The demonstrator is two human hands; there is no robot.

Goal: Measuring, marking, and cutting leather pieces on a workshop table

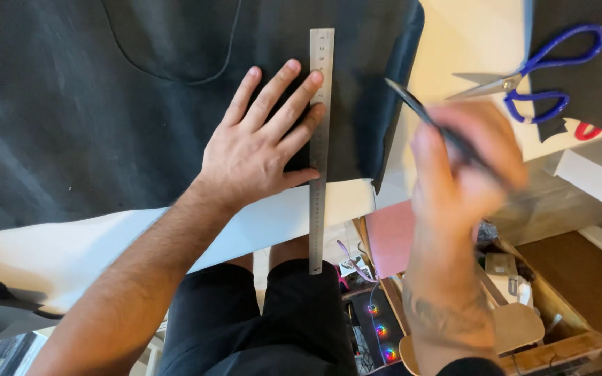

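Left hand [259,150] pins steel ruler [320,150] on dark fabric [106,104]; right hand [465,163] (blurred) grips pen [426,115].

A long steel ruler [319,150] lies straight across the dark fabric [106,111] under my left hand [263,150], its near end jutting past the table [71,244] edge. In my right hand [465,163] a thin black pen [430,118] tilts up, blurred.

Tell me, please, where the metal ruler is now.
In the head view, the metal ruler lies upright on the dark fabric, under the left hand fingertips, its lower end past the table edge.
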